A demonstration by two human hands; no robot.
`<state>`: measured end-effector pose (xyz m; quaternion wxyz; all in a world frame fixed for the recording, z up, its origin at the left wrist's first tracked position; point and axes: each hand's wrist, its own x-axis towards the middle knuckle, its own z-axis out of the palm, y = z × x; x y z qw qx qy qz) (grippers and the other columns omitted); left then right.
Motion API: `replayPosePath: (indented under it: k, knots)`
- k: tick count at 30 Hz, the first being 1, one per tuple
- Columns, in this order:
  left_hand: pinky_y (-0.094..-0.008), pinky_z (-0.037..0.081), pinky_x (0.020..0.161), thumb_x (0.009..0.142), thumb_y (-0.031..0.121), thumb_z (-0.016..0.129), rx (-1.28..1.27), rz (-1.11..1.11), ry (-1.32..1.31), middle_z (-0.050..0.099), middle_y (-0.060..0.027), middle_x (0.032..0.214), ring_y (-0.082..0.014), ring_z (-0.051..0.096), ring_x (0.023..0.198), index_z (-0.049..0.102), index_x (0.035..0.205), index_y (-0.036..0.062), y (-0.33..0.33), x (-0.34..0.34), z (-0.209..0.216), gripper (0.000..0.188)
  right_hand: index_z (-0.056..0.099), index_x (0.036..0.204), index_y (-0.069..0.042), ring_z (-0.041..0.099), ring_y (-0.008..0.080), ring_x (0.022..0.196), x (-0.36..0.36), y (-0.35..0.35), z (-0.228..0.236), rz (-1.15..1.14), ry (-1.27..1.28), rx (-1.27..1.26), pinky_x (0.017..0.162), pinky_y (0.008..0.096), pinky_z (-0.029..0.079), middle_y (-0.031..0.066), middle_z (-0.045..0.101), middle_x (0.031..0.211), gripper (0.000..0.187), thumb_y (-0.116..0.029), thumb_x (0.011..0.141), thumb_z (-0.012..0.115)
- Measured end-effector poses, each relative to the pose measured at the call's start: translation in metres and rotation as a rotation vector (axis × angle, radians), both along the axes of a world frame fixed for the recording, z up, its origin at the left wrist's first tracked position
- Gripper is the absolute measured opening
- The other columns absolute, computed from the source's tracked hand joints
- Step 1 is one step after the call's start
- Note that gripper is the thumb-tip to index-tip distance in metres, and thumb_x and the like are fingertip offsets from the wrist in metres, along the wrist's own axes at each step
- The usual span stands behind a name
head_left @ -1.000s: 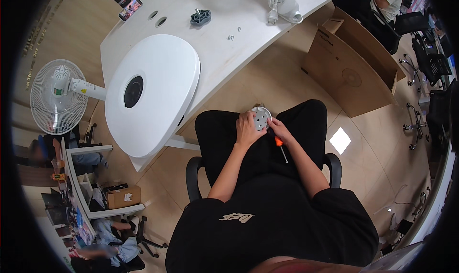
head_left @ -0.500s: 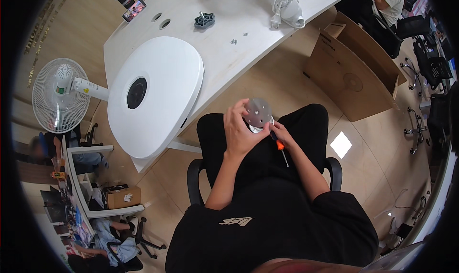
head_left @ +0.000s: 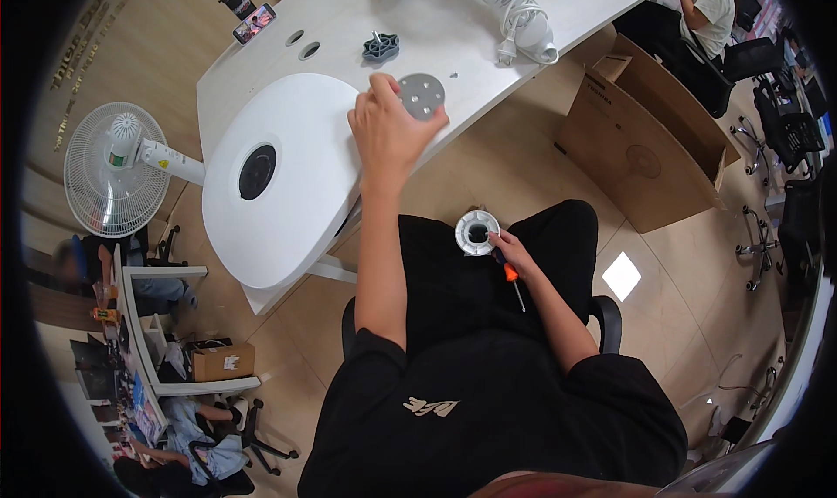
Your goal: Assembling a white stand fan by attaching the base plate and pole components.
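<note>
Over the near edge of the white table (head_left: 336, 6), my left hand (head_left: 382, 141) is closed on a round grey metal plate (head_left: 421, 95) with several holes. My right hand (head_left: 514, 252), low above my lap, grips a white ring-shaped plastic part (head_left: 464, 242) with a dark centre. The same hand also holds a screwdriver (head_left: 511, 273) with an orange and dark handle, its shaft slanting toward me. Left of my left forearm lies a large white rounded base (head_left: 301, 193) with a black round centre. A grey lobed knob (head_left: 381, 47) with an upright bolt sits beyond the plate.
A small metal piece (head_left: 453, 74) lies near the table edge. Farther back are a white pole-like part with a bundled cord (head_left: 521, 19), a phone (head_left: 255, 23) and a dark cup (head_left: 235, 1). An open cardboard box (head_left: 602, 154) stands right; a white fan (head_left: 118, 171) stands left.
My left hand has carried the metal plate away from the white part, forward and left over the table edge. My right hand keeps the white part and screwdriver above my lap.
</note>
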<state>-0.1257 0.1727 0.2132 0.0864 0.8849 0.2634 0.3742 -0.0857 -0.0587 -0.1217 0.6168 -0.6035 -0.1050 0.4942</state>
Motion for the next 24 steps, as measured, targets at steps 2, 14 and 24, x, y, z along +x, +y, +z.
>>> replayPosePath:
  k: [2,14,24]
  knots:
    - [-0.0453,0.048,0.078,0.063,0.043,0.082,0.025,0.079,-0.033,0.064,-0.014,0.086,-0.0349,0.064,0.085,0.047,0.105,0.0045,0.015,0.015,0.003,0.067,0.066,0.104,-0.011,0.051,0.0059,0.065,0.001,0.001,-0.002,-0.002,0.0,0.009,0.057,0.023,0.042,-0.0043,0.056,0.077,0.029,-0.039,0.099,0.06]
    - [-0.0552,0.047,0.086,0.062,0.051,0.079,-0.194,0.309,0.281,0.07,-0.02,0.099,-0.0389,0.066,0.099,0.047,0.114,-0.0004,0.067,0.074,-0.001,0.08,0.067,0.11,-0.01,0.051,0.0061,0.069,0.002,-0.001,0.003,-0.012,0.026,-0.033,0.063,0.0232,0.043,-0.0042,0.059,0.081,0.032,-0.039,0.099,0.061]
    - [-0.0527,0.049,0.088,0.064,0.053,0.079,-0.13,0.319,0.373,0.07,-0.0219,0.106,-0.0396,0.065,0.102,0.047,0.117,-0.002,0.079,0.075,-0.019,0.083,0.068,0.111,-0.008,0.051,0.0038,0.074,0.002,-0.001,0.001,-0.032,0.012,-0.025,0.065,0.0218,0.042,-0.0062,0.06,0.084,0.03,-0.034,0.099,0.062]
